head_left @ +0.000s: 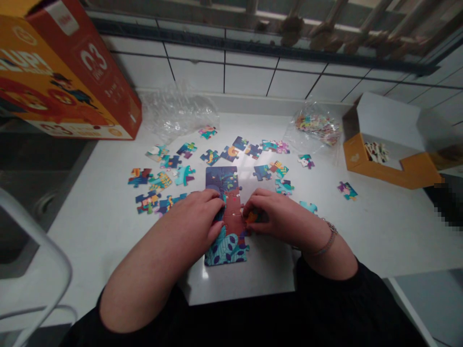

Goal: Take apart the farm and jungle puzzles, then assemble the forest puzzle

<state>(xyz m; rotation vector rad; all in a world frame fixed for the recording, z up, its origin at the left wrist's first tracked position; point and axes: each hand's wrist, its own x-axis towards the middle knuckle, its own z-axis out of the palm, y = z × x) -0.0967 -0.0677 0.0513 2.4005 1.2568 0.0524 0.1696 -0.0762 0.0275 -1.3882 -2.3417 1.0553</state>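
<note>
A partly joined jigsaw puzzle (231,248) lies in front of me, dark blue at the top, red in the middle and teal leaves at the bottom. My left hand (202,214) rests on its left edge, thumb apart from the fingers, covering part of that side. At the right edge, my right hand (269,212) pinches a puzzle piece (252,217) with orange on it, against the red part. The fingers hide most of that piece. Loose puzzle pieces (185,175) lie scattered to the left, behind and to the right of the joined part.
A large orange box (108,72) stands back left beside a crumpled clear bag (177,113). Back right are a bag of small pieces (318,125) and an open orange carton (394,168). A white tube (43,236) curves at the left; a tiled wall (249,74) closes the back.
</note>
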